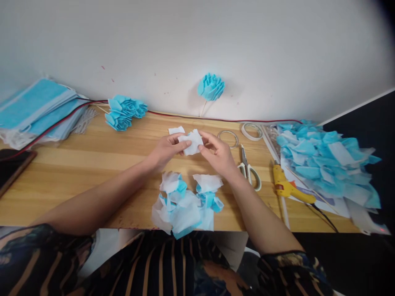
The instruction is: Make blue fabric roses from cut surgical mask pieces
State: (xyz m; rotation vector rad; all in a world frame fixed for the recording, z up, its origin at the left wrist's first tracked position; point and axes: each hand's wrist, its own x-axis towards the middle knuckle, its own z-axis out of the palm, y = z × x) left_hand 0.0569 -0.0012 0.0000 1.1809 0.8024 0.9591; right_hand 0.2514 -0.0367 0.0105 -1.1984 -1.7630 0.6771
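Observation:
Between my two hands is a small white piece of thin fabric (191,143) with a little blue at its top edge. My left hand (168,149) pinches its left side, thumb on top. On its right side, my right hand (216,151) grips the edge between thumb and fingers. Just behind my left hand lies a small white square (176,130). Below my hands, near the table's front edge, sits a loose heap of white and blue fabric pieces (185,207), some of them curled.
Blue flowers (123,111) lie at the back left; another blue flower (211,87) leans on the wall. Blue masks (43,107) are stacked left. Rightward are tape rolls (252,132), scissors (247,166), a yellow glue gun (288,187) and a pile of blue-white pieces (327,160).

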